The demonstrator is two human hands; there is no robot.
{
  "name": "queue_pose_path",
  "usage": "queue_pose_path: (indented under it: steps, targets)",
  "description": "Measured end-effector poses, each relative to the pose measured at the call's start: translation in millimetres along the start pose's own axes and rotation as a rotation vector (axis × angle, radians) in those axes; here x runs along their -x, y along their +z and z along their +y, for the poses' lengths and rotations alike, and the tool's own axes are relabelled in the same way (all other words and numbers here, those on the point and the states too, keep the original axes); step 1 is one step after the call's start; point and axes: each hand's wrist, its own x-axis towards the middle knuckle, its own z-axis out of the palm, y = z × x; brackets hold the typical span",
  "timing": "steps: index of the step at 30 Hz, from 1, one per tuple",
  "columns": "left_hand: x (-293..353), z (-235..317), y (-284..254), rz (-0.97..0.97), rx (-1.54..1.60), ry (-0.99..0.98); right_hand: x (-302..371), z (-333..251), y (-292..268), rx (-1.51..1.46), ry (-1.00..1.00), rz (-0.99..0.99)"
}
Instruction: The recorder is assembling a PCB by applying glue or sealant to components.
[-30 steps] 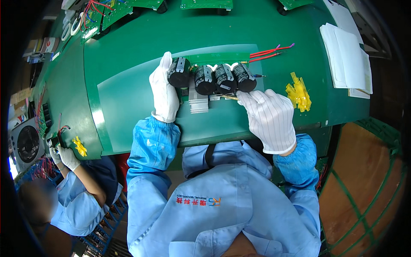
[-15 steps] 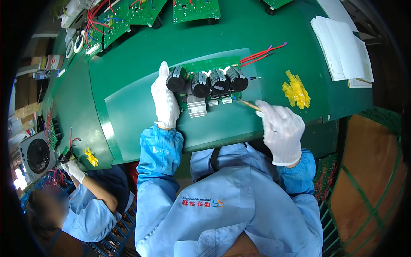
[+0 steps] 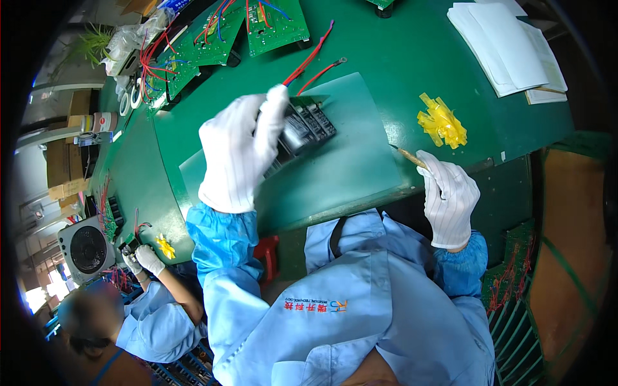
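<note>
My left hand (image 3: 235, 154), in a white glove, grips a circuit board (image 3: 308, 130) by its left side and holds it tilted above the bench. Black cylindrical capacitors on the board are blurred by motion, and the fingers cover much of it. Red wires (image 3: 309, 56) run from its far side; one ends in a ring terminal. To the right, my right hand (image 3: 450, 202), also gloved, pinches a slim tan stick-like tool (image 3: 409, 156) with a dark pointed tip. That tip points toward the board but stays apart from it.
A translucent mat (image 3: 360, 154) lies on the green bench (image 3: 399, 64). Yellow tape strips (image 3: 443, 121) are heaped at right, near white papers (image 3: 499, 48). More wired boards (image 3: 277, 29) stand at the far side. At left, a co-worker's gloved hands (image 3: 148, 260) handle a small board beside a fan (image 3: 87, 249).
My left hand has tilted and turned the board, swinging its wires toward the far side. My right hand has drawn the tool away to the right. The view has shifted slightly.
</note>
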Motion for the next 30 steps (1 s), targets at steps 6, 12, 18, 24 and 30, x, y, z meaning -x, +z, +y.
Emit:
queue_pose_path:
  steps: [6, 12, 18, 24, 30]
  targets:
    - [14.5, -14.7, -5.2, 0.344, 0.306, -0.235, 8.1, 4.2, -3.2, -0.002, 0.007, 0.005]
    - [21.6, -24.9, -5.1, 0.310, 0.125, -0.254, 2.9, 0.3, -3.0, 0.006, 0.024, -0.053]
    - [20.5, -19.6, 15.1, 0.242, 0.026, -0.080, -0.3, 1.6, 6.8, -0.037, -0.024, 0.027]
    - [22.8, -22.4, 13.2, 0.433, 0.757, -0.819, -10.0, -12.7, 4.9, -0.195, 0.067, 0.010]
    - [57.9, -36.2, 44.3, 0.450, 1.159, -1.033, -9.5, -14.5, 1.8, -0.194, 0.049, -0.039]
